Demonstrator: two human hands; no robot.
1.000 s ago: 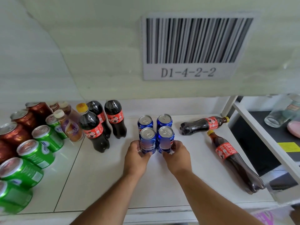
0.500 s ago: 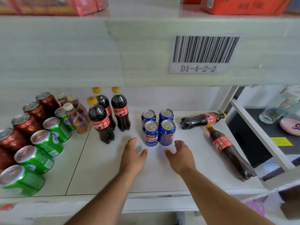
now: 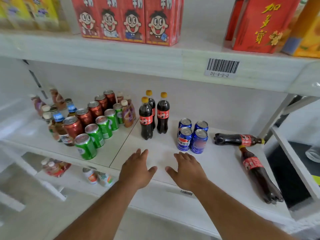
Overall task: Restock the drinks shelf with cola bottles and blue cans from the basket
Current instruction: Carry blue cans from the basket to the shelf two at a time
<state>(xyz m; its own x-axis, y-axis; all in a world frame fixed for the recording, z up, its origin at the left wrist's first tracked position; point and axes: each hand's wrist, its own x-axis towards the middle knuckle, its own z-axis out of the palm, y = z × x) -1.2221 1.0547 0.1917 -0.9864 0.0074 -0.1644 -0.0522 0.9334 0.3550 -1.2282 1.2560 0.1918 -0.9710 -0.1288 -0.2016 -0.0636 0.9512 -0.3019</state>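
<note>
Several blue cans [image 3: 192, 136] stand in a tight block on the white drinks shelf [image 3: 166, 156]. Three cola bottles [image 3: 154, 115] stand upright to their left. Two more cola bottles lie on their sides at the right: one [image 3: 238, 139] across the back, one [image 3: 258, 175] pointing toward the front edge. My left hand [image 3: 136, 168] and my right hand [image 3: 186, 170] hover over the shelf's front, fingers spread, holding nothing, in front of the cans and apart from them. No basket is in view.
Green and red cans [image 3: 94, 125] and small bottles fill the shelf's left part. Red cartons [image 3: 128, 19] and a red box [image 3: 259, 25] sit on the upper shelf above a barcode label [image 3: 222, 67]. Small bottles [image 3: 97, 177] lie on a lower shelf.
Both hands have let go of the front blue cans and drawn back toward the shelf's front edge. The view has pulled back and tilted up, showing the upper shelf.
</note>
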